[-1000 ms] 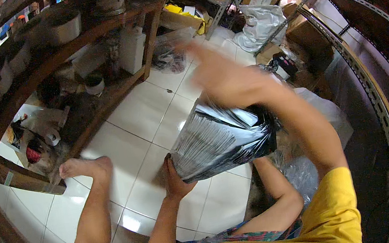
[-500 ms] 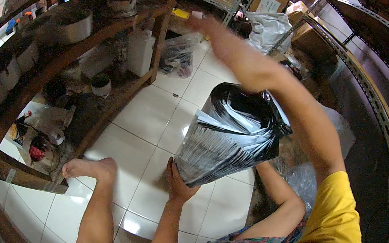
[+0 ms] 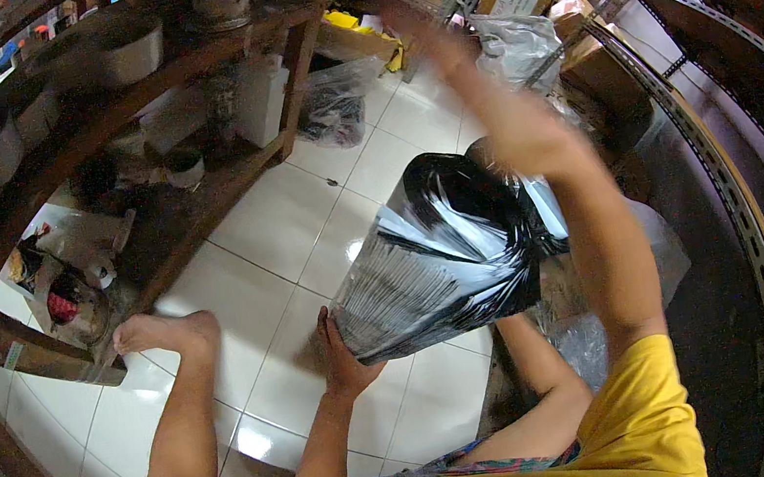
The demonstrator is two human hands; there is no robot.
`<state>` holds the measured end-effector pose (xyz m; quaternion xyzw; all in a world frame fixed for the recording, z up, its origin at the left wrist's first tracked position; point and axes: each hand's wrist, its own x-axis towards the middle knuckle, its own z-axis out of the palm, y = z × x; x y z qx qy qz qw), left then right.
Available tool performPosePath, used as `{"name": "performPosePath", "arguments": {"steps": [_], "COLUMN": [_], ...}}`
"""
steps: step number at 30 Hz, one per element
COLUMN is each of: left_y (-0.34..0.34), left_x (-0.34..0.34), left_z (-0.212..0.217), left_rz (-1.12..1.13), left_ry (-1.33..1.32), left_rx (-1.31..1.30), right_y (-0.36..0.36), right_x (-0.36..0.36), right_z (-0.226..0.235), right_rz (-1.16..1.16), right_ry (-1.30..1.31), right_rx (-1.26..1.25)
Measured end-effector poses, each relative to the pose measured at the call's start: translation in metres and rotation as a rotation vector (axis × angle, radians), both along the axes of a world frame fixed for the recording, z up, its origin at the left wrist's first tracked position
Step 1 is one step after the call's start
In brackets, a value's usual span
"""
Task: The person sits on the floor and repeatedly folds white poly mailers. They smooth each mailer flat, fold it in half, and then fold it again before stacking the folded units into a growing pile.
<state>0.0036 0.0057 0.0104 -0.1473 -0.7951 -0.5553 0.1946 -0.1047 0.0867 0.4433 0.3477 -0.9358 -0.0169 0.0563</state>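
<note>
Presently left hand (image 3: 352, 366): holds the stack of thin sheets (image 3: 433, 280) by its lower edge, on the side toward the wooden shelf (image 3: 310, 32); the fingers are partly hidden behind it
Stack: is to the right of the wooden shelf, above the tiled floor (image 3: 258, 267), and tilted; its dark and pale leaves are spread like a fan, so they look slippery to me
Right hand (image 3: 420, 30): is blurred, farther out than the near end of the wooden shelf and to its right; whether it is wide, narrow or holding something, I cannot tell
Right arm (image 3: 605, 245): passes across the stack on the side away from the wooden shelf; if it sinks low, it could catch the loose leaves and pull some out
Weight: seems to rest mostly on one hand, therefore a weak grip could let the stack turn and slide to the floor
Clear plastic bag (image 3: 338, 107): lies just beside the wooden shelf; leaves falling that way could mix with it
</note>
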Motion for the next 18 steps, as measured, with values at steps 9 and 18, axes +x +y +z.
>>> {"name": "performPosePath", "arguments": {"steps": [9,18], "left_y": [0.0,-0.002], "left_x": [0.001,0.005], "left_z": [0.001,0.005], "left_rz": [-0.059,-0.05], "left_ry": [-0.063,-0.089], "left_rx": [0.015,0.042], "right_y": [0.046,0.055], "right_x": [0.027,0.047], "right_z": [-0.007,-0.01], "right_rz": [0.03,0.103], "right_ry": [0.061,-0.024], "right_rx": [-0.079,-0.054]}}
